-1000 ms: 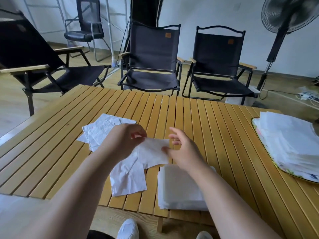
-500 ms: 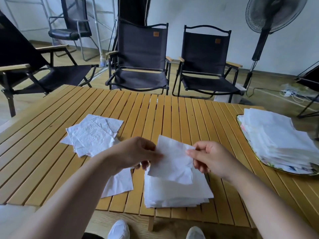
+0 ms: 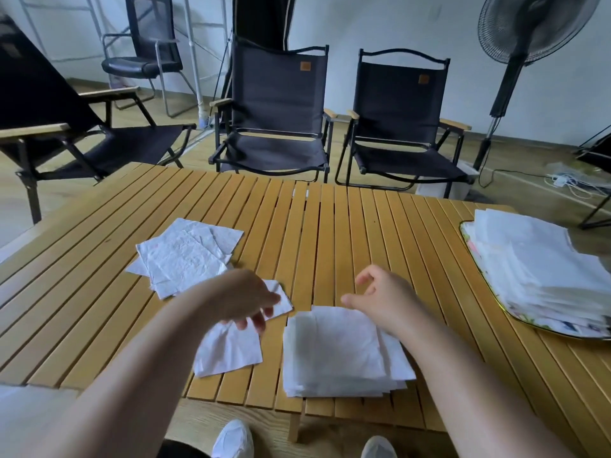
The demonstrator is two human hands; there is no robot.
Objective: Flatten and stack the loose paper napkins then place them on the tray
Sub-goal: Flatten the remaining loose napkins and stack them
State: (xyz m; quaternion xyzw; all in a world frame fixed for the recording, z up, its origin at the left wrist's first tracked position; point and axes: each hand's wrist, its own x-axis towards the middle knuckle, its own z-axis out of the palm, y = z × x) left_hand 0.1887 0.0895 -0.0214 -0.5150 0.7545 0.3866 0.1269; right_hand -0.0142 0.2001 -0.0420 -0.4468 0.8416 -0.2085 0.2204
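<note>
the right hand (image 3: pixel 386 299) is held above the flattened stack (image 3: pixel 340 355) on the table (image 3: pixel 330 226), fingers loosely curled, apart, nothing gripped. the left hand (image 3: pixel 244 302) is blurred over a loose napkin (image 3: pixel 228 353); its grip cannot be told. more napkins (image 3: pixel 542 259) are piled on the tray (image 3: pixel 468 239).

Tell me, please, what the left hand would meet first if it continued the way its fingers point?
Probably the loose napkin lying just beyond the left hand and its fingertips, then the flattened stack. The hand is blurred, so its height above the table is unclear.
</note>
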